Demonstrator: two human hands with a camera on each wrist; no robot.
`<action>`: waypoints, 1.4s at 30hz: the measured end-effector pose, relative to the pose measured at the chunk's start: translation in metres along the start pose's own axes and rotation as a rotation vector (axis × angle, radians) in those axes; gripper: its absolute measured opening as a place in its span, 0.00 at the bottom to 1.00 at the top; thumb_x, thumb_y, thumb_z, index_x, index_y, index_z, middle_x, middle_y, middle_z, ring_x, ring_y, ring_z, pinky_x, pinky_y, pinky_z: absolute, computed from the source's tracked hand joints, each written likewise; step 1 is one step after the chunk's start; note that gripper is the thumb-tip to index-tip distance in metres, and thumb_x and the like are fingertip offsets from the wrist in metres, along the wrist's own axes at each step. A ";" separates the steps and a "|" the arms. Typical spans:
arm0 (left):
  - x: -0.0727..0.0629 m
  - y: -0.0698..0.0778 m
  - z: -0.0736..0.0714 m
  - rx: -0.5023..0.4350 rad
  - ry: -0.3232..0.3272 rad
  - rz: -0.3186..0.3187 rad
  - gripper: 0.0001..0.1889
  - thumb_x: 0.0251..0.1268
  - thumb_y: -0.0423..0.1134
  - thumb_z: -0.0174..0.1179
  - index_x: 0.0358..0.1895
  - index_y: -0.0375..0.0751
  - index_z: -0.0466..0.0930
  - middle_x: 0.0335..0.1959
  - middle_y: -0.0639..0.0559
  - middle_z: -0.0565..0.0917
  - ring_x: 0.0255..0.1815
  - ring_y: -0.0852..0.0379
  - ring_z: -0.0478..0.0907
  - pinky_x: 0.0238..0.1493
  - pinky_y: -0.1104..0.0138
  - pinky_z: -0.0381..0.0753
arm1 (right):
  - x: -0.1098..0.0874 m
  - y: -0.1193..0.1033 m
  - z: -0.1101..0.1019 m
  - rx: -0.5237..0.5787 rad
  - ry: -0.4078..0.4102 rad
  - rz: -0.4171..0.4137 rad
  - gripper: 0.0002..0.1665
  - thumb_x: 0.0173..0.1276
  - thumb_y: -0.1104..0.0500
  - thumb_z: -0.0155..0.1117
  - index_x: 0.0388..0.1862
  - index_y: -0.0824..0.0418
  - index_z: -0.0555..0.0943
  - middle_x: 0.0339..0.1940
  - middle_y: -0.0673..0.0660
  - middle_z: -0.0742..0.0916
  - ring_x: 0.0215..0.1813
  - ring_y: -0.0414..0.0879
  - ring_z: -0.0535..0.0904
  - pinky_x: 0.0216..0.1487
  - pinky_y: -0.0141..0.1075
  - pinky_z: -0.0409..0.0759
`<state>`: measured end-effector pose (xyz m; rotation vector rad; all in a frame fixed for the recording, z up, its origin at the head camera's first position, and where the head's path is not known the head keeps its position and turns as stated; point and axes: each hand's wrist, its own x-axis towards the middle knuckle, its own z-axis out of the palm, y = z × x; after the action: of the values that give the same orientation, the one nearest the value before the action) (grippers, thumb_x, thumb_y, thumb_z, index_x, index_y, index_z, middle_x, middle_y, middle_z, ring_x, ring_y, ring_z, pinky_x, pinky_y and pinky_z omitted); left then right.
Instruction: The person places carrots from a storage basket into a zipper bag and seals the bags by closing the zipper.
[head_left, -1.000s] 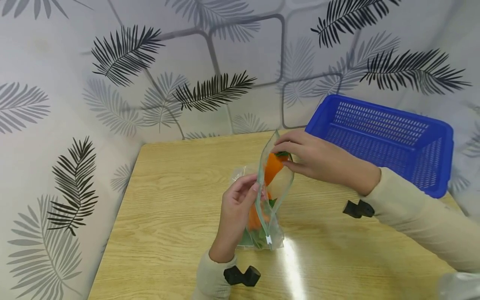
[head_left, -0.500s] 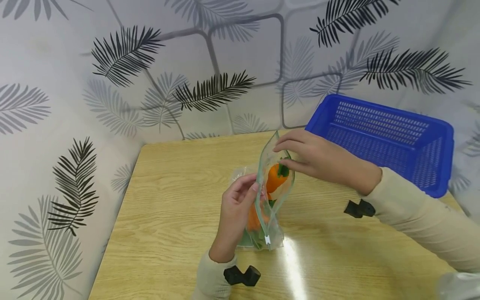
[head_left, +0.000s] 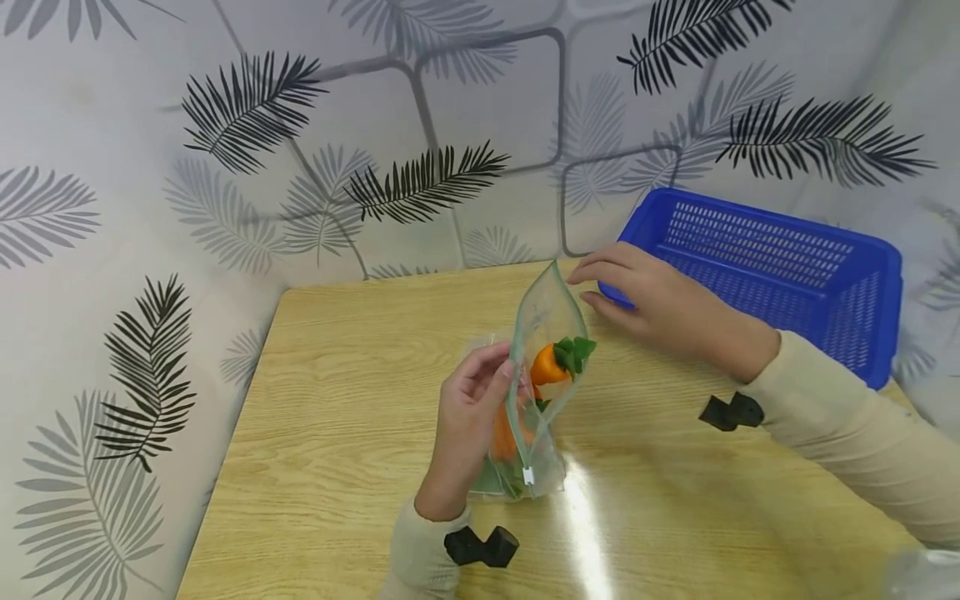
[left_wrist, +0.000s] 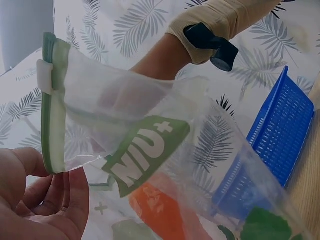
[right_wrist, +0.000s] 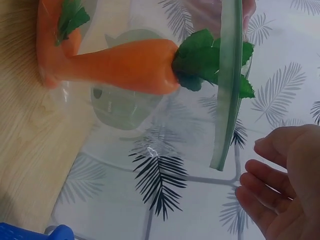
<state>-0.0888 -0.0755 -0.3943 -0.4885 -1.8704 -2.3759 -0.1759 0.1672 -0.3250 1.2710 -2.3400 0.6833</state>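
Note:
A clear zip bag (head_left: 543, 312) with a green rim and a white slider (head_left: 528, 476) stands on the table, its mouth spread apart. My left hand (head_left: 471, 417) pinches the bag's green edge between thumb and fingers. Inside, a carrot (right_wrist: 125, 67) with green leaves (right_wrist: 200, 60) leans with its top at the mouth, the leaves poking past the rim. More orange carrot (right_wrist: 52, 45) shows lower in the bag. My right hand (head_left: 667, 308) is just right of the mouth, fingers loosely bent, holding nothing.
A blue perforated basket (head_left: 862, 325) stands at the back right of the wooden table (head_left: 337, 417), behind my right hand. A wall covering with leaf prints (head_left: 427, 183) rises behind the table. Something whitish and blurred (head_left: 926, 575) lies at the lower right edge.
My right hand has let go of the carrot and drawn away to the right. The carrot has sunk lower into the bag. My left hand keeps its pinch on the bag's edge.

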 end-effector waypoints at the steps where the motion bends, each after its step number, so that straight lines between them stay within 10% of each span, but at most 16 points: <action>1: 0.001 0.001 0.000 0.004 0.001 0.004 0.13 0.68 0.34 0.54 0.51 0.30 0.74 0.39 0.35 0.77 0.33 0.53 0.77 0.36 0.66 0.82 | 0.000 0.001 0.000 0.003 0.003 0.008 0.15 0.63 0.66 0.62 0.50 0.60 0.78 0.50 0.53 0.79 0.55 0.45 0.72 0.55 0.39 0.73; 22: 0.012 0.016 -0.004 -0.035 -0.076 0.005 0.12 0.69 0.30 0.51 0.51 0.26 0.73 0.35 0.43 0.78 0.31 0.54 0.76 0.35 0.69 0.81 | -0.002 0.037 0.026 0.480 -0.146 0.315 0.26 0.75 0.60 0.46 0.71 0.54 0.61 0.63 0.55 0.72 0.63 0.48 0.68 0.53 0.40 0.74; 32: 0.020 0.031 -0.008 0.037 -0.156 -0.013 0.13 0.70 0.32 0.50 0.52 0.28 0.74 0.35 0.44 0.79 0.31 0.54 0.77 0.36 0.67 0.82 | -0.004 0.040 0.018 0.674 0.002 0.438 0.14 0.72 0.62 0.51 0.53 0.64 0.75 0.49 0.54 0.80 0.46 0.44 0.78 0.43 0.30 0.77; 42: 0.028 0.046 -0.015 0.077 -0.245 -0.051 0.15 0.71 0.36 0.50 0.53 0.30 0.75 0.35 0.44 0.79 0.32 0.52 0.76 0.36 0.64 0.81 | -0.003 0.029 0.000 0.717 0.196 0.355 0.07 0.71 0.67 0.52 0.42 0.68 0.77 0.36 0.58 0.82 0.40 0.48 0.79 0.39 0.30 0.76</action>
<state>-0.1067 -0.0973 -0.3458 -0.7641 -2.0875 -2.3567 -0.1995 0.1829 -0.3330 0.9576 -2.2423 1.7908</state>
